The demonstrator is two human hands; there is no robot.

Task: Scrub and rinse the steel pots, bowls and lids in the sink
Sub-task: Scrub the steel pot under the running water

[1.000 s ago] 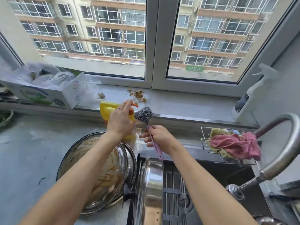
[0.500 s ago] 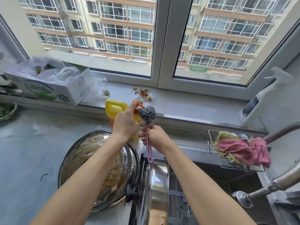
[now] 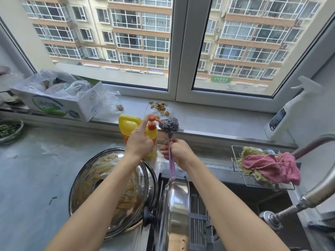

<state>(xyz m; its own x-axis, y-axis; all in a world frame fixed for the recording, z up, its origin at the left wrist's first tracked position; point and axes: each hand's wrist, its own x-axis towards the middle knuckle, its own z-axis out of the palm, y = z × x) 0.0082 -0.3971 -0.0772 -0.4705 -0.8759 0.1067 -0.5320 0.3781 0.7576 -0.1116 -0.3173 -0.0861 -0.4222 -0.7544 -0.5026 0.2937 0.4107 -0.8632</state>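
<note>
Two hands load soap: your left hand (image 3: pixel 139 140) presses the yellow detergent bottle's orange pump (image 3: pixel 152 118), right hand (image 3: pixel 178 151) fingers clamped on the purple-handled steel-wool scrubber (image 3: pixel 169 125). Next, scrub the steel lid (image 3: pixel 175 211).

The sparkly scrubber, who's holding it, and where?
The right hand grips the steel-wool scrubber by its purple handle, below the wool head. The left hand presses the soap bottle's pump.
</note>
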